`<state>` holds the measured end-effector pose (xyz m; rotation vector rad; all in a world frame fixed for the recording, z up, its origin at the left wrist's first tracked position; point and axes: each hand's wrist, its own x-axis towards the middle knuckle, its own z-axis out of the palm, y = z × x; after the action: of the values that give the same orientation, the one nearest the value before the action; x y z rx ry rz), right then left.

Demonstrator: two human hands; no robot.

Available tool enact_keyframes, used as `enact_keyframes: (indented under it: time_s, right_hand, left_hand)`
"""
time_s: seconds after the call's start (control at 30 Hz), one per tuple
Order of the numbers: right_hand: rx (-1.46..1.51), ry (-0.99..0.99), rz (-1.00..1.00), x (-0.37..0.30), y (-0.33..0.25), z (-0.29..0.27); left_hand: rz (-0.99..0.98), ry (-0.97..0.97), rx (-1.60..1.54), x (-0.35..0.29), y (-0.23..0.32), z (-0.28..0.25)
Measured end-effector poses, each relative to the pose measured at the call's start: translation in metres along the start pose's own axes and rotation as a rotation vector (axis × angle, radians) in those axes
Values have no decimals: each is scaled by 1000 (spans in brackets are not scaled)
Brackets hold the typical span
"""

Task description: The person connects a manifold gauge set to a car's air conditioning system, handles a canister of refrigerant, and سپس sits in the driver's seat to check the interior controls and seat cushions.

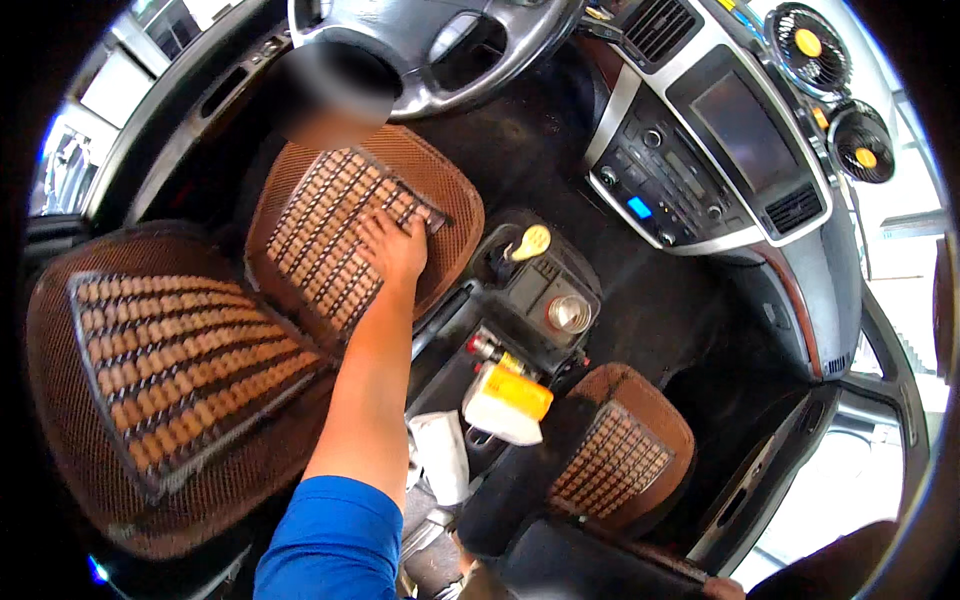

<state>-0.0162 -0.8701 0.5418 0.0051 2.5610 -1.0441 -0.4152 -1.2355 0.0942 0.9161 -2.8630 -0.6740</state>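
Observation:
My left hand (pixel 396 246) lies palm down on the beaded cover (pixel 320 225) of the driver's seat cushion, its fingers spread and nothing in its grasp. A blue short sleeve ends above the elbow of that arm. The cover has tan beads in rows with dark cords, set on brown mesh. A matching beaded backrest (pixel 190 370) leans to the left of the arm. At the bottom edge, what seems to be my right hand (pixel 722 588) shows only in a small part beside the top of the passenger seat; its fingers cannot be made out.
Right of the seat, the centre console (pixel 540 290) carries a yellow-topped gear lever (pixel 530 243) and a clear round jar (pixel 568 314). Behind these lie a yellow-and-white tissue pack (pixel 510 400) and a white packet (pixel 438 455). The steering wheel (pixel 420 100) is ahead; two small fans (pixel 808 45) sit on the dashboard.

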Motion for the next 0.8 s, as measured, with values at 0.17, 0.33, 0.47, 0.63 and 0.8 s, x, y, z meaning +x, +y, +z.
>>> enact_keyframes:
  time_s: [0.17,0.33,0.47,0.63,0.8]
  right_hand:
    - [-485,220,98,-14,-46,30]
    - [-665,490,87,-46,-65,63]
    - [-620,563,-22,-56,-58,75]
    - [-728,715,-90,-77,-55,94]
    - [-1217,1196,-124,-148,-39,215]
  left_hand:
    - [244,91,-267,-93,6,-56]
    - [548,-469,-1567,-283,68,-199]
    - [1339,-781,-1420,-385,33,-307]
    - [1603,-452,-1171,-469,-11,-311]
    - [1479,-213,-892,-524,-89,-257]
